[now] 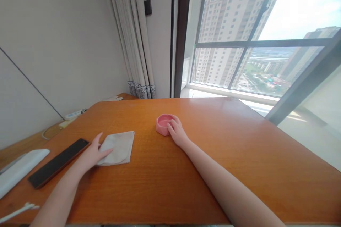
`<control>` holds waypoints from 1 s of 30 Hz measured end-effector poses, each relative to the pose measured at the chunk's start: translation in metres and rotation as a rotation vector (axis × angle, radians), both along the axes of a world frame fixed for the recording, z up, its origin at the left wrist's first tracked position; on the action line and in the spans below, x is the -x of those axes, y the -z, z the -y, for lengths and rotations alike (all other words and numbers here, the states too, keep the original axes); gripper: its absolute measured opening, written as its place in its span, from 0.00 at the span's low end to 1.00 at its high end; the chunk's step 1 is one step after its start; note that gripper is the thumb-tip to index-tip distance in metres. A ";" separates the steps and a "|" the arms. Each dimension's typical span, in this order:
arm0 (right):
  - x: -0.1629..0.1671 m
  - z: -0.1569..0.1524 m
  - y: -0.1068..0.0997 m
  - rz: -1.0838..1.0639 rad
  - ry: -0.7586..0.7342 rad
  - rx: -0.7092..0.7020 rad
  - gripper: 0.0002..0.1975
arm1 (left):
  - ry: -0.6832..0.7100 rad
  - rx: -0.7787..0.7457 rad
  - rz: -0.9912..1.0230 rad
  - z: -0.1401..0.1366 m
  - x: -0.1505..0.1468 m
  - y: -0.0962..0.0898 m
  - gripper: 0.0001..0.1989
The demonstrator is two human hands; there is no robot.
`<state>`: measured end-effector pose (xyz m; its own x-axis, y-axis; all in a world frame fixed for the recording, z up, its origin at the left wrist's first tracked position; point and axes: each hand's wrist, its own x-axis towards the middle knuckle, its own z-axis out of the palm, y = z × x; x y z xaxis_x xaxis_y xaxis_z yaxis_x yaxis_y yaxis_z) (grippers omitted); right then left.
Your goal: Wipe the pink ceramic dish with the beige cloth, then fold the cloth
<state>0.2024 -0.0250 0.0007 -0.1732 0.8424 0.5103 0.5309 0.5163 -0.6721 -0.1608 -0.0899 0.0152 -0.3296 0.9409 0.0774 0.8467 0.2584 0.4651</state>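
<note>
A pink ashtray [163, 130], many-sided with a hollow middle, sits on the wooden table [154, 181]. My right hand [177, 130] has its fingers closed over the ashtray's right rim, some of them reaching inside. To the left lies a folded pale grey cloth [119, 147], flat on the wood. Over the cloth's left edge is my left hand [95, 151], fingers spread and the thumb along the cloth; nothing is gripped in it.
Left of my left hand lies a long flat black object [58, 163] with a brown edge. Beyond it are a white object [23, 168] and a white cable end [20, 211]. A power strip [75, 114] rests by the wall. A curtain [133, 35] and window [239, 42] stand behind.
</note>
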 end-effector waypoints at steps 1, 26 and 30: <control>0.000 0.000 0.001 0.000 0.004 0.003 0.14 | 0.009 0.001 0.048 -0.006 -0.006 -0.001 0.47; -0.024 -0.009 -0.049 -1.093 0.140 0.370 0.12 | 0.496 -0.545 0.712 -0.076 -0.222 -0.009 0.26; -0.024 -0.001 -0.043 -0.368 0.128 0.022 0.13 | 0.406 -0.431 0.694 -0.079 -0.211 0.024 0.22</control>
